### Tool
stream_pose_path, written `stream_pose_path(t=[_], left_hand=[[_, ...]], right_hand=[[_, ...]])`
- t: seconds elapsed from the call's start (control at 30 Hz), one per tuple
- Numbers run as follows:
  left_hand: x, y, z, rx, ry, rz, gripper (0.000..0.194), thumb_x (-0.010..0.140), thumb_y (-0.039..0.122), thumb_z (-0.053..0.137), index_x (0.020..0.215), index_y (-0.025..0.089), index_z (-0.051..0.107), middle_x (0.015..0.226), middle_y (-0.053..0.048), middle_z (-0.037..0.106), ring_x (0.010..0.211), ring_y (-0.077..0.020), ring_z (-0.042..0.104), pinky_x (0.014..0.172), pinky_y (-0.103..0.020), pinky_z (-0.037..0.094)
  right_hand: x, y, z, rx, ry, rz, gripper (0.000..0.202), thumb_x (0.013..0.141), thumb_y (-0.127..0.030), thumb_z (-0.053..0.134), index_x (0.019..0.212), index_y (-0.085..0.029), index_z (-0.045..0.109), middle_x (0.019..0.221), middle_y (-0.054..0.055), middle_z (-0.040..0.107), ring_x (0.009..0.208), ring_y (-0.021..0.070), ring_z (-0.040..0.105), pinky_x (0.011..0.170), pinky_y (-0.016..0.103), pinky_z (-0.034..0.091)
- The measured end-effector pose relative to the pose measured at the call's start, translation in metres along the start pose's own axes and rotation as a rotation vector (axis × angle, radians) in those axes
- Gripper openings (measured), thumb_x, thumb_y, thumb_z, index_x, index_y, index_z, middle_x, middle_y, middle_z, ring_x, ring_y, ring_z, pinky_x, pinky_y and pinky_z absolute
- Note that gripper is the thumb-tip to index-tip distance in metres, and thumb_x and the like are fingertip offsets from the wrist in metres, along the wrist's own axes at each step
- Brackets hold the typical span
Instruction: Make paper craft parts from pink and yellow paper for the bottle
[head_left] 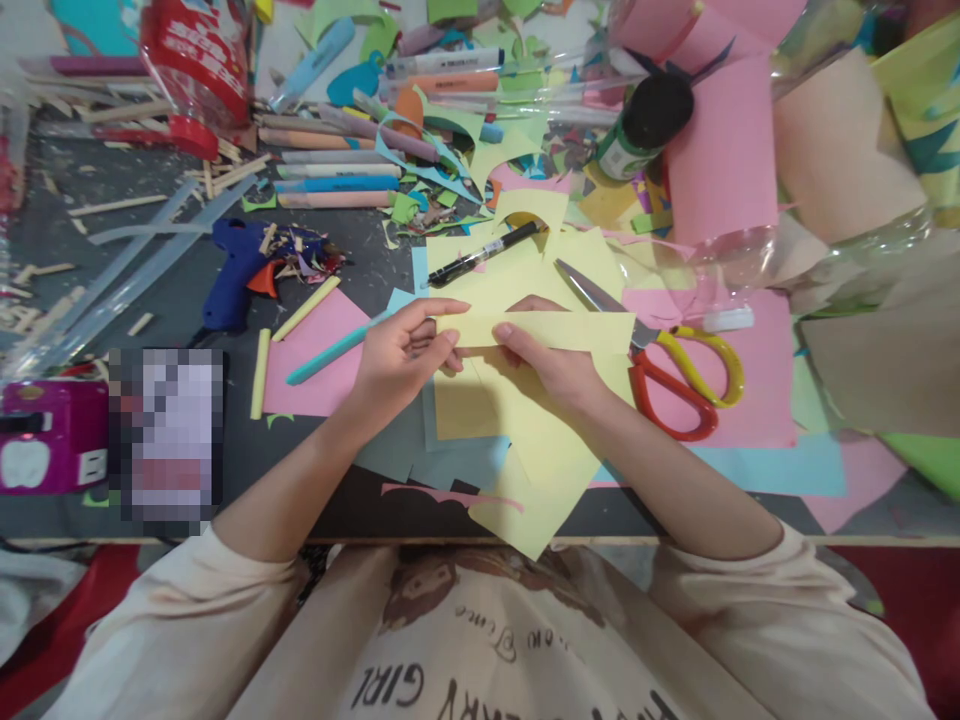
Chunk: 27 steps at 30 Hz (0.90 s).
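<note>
A narrow yellow paper strip (570, 328) stretches between my two hands above a pile of yellow sheets (547, 430). My left hand (412, 345) pinches its left end between thumb and fingers. Along the strip's middle, my right hand (544, 350) grips it with the thumb on top and the fingers hidden beneath. Scissors (686, 375) with one yellow and one red handle lie just right of my right hand, blades pointing up and left. Beyond the strip a black pen (484, 255) rests on the yellow paper. A teal pen (330, 352) lies by my left wrist on pink paper (322, 385).
A blue glue gun (232, 285) lies to the left, near a phone (172, 435) and a purple box (56, 440). Markers (337, 185), paper scraps and wooden sticks crowd the back. A black-capped jar (645, 125) and pink-wrapped bottle (724, 150) are at right.
</note>
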<state>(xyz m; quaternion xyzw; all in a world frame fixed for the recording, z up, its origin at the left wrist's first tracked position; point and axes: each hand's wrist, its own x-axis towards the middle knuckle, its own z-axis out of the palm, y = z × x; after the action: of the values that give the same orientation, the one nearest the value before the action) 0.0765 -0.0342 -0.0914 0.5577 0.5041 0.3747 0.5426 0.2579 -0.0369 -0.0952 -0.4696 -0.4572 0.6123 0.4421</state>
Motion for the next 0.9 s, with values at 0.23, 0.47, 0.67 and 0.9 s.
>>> stream_pose_path(t=[0.23,0.47,0.67,0.9], left_hand=[[0.0016,-0.0024,-0.0009,0.017,0.005,0.024,0.027,0.082,0.029,0.064,0.105,0.017,0.069,0.057,0.005,0.059,0.056,-0.0114,0.067,0.058,-0.021,0.057],[0.0020,-0.0007,-0.0008,0.001,0.023,0.029,0.026,0.081,0.031,0.066,0.103,0.017,0.068,0.058,0.005,0.059,0.054,-0.0099,0.064,0.055,-0.020,0.055],[0.0020,0.0005,-0.0002,0.004,0.016,0.022,0.025,0.081,0.032,0.066,0.102,0.018,0.067,0.058,0.005,0.059,0.054,-0.0103,0.064,0.055,-0.021,0.054],[0.0020,-0.0050,-0.0011,0.003,0.022,0.039,0.026,0.082,0.034,0.066,0.103,0.019,0.067,0.058,0.005,0.058,0.054,-0.0105,0.064,0.055,-0.021,0.054]], right_hand=[[-0.0005,-0.0001,0.0012,0.056,-0.003,0.029,0.037,0.075,-0.050,0.074,0.067,-0.022,0.053,0.051,-0.007,0.056,0.046,0.0062,0.049,0.045,0.020,0.040],[-0.0010,-0.0012,0.0003,0.029,0.006,0.043,0.033,0.078,-0.045,0.073,0.067,-0.021,0.054,0.054,-0.007,0.058,0.046,0.0055,0.050,0.045,0.020,0.041],[-0.0001,-0.0006,-0.0007,0.017,-0.015,0.038,0.034,0.080,-0.048,0.072,0.068,-0.021,0.054,0.055,-0.006,0.057,0.047,0.0059,0.050,0.047,0.020,0.042],[0.0003,-0.0007,-0.0001,0.026,-0.008,0.053,0.040,0.075,-0.055,0.073,0.067,-0.021,0.054,0.054,-0.006,0.057,0.047,0.0064,0.050,0.047,0.021,0.044]])
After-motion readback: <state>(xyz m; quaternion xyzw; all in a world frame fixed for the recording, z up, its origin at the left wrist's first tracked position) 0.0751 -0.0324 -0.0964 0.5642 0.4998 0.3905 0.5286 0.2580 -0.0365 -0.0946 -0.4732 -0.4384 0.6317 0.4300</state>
